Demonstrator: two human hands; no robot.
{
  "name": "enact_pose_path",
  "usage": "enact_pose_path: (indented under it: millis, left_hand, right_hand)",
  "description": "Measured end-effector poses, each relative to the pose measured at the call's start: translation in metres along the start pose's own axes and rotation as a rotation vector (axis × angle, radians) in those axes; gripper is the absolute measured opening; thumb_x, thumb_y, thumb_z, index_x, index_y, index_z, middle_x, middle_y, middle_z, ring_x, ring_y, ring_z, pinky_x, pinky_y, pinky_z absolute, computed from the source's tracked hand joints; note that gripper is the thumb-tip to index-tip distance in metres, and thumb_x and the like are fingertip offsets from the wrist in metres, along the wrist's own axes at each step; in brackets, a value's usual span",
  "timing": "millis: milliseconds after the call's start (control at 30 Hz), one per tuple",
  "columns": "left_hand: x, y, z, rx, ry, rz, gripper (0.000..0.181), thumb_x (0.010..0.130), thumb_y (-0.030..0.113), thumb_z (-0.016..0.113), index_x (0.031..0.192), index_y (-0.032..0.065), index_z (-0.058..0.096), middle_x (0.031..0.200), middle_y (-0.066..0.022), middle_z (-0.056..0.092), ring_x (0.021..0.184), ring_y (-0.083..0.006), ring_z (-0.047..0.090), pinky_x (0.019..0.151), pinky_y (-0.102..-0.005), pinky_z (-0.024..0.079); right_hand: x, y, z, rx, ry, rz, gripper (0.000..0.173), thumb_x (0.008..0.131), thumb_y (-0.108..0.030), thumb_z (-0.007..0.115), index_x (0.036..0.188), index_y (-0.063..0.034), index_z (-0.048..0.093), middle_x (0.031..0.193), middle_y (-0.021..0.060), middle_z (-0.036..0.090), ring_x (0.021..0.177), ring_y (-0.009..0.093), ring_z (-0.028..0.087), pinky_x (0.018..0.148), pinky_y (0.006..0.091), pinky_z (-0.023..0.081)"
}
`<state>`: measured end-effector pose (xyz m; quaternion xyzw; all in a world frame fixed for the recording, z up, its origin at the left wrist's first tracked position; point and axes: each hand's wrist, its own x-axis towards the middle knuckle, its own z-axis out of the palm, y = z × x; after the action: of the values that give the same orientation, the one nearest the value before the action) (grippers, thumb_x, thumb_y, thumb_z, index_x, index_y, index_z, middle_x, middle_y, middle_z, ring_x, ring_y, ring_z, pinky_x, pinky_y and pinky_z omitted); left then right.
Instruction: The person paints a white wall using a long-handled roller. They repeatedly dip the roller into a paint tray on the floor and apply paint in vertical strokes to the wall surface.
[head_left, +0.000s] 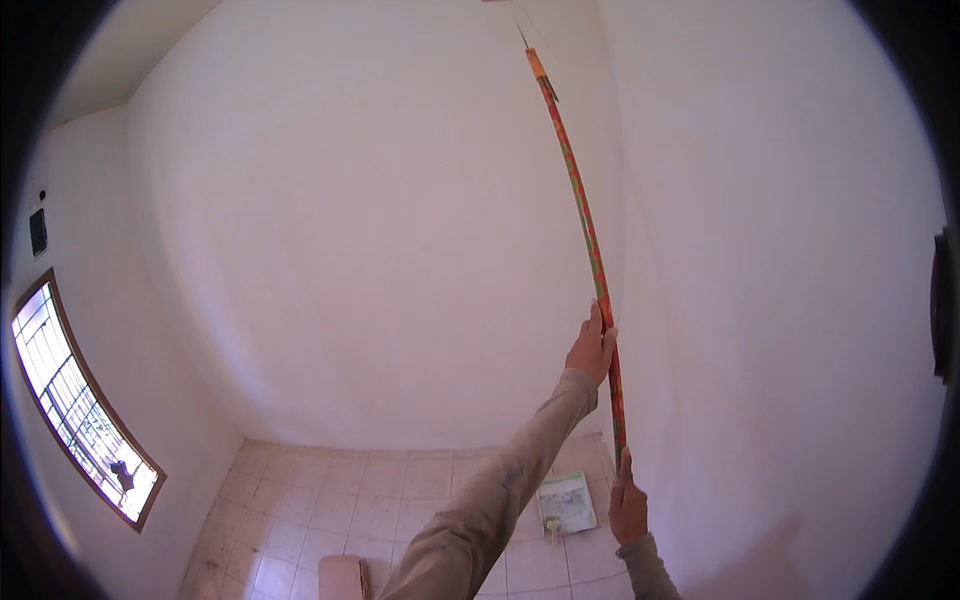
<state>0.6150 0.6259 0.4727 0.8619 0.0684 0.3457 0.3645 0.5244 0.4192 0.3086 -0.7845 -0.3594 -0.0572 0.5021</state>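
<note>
A long pole (583, 202), patterned red and green, rises in front of me beside the corner of two white walls. My left hand (592, 345) grips it at mid-length. Lower down, my right hand (628, 502) is closed around its bottom end. Orange tape or a sleeve (535, 63) wraps the pole's upper end, and a thin metal rod (521, 31) runs on from it towards the top rim. A small part of a pinkish item shows at that rim; what it is, I cannot tell.
A paint tray (574, 504) with a small brush or roller (553, 525) lies on the tiled floor (382, 480). A pinkish, box-like object (341, 577) stands at the bottom. A barred window (79, 405) is on the left wall, and a dark fixture (940, 307) at the right.
</note>
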Motion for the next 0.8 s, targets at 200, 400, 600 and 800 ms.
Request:
enact_pose_path:
  millis: [200, 400, 600, 800]
  left_hand:
    - [-0.063, -0.027, 0.025, -0.039, -0.019, -0.046, 0.067, 0.097, 0.028, 0.047, 0.149, 0.0035, 0.011, 0.107, -0.0231, 0.062, 0.092, -0.0327, 0.063, 0.084, -0.0392, 0.048]
    - [-0.121, -0.031, 0.037, -0.087, -0.155, -0.187, 0.068, 0.097, 0.028, 0.047, 0.149, 0.0055, 0.008, 0.099, -0.0230, 0.063, 0.088, -0.0350, 0.064, 0.081, -0.0404, 0.049]
    - [-0.163, -0.045, 0.056, -0.092, -0.227, -0.268, 0.068, 0.098, 0.029, 0.046, 0.149, 0.0053, 0.008, 0.096, -0.0216, 0.064, 0.085, -0.0329, 0.065, 0.076, -0.0404, 0.050]
    - [-0.188, -0.044, 0.061, -0.167, -0.178, -0.217, 0.067, 0.098, 0.030, 0.044, 0.150, 0.0095, 0.006, 0.100, -0.0237, 0.063, 0.086, -0.0391, 0.063, 0.077, -0.0446, 0.048]
  right_hand:
    - [-0.072, 0.026, 0.013, -0.021, -0.051, 0.065, 0.061, 0.096, -0.012, 0.038, 0.151, -0.0107, 0.012, 0.114, 0.0257, 0.059, 0.088, 0.041, 0.062, 0.074, 0.0435, 0.051]
    - [-0.142, 0.079, 0.042, -0.081, 0.016, 0.117, 0.052, 0.097, -0.021, 0.040, 0.147, -0.0177, 0.025, 0.072, 0.0223, 0.058, 0.055, 0.034, 0.054, 0.052, 0.0449, 0.042]
    - [-0.204, 0.155, 0.079, -0.127, 0.054, 0.098, 0.044, 0.098, -0.024, 0.039, 0.142, -0.0198, 0.034, 0.072, 0.0241, 0.058, 0.059, 0.036, 0.055, 0.054, 0.0458, 0.041]
    - [-0.230, 0.167, 0.092, -0.105, -0.054, 0.028, 0.033, 0.098, -0.020, 0.042, 0.128, -0.0065, 0.044, 0.090, 0.0253, 0.059, 0.080, 0.039, 0.056, 0.071, 0.0447, 0.045]
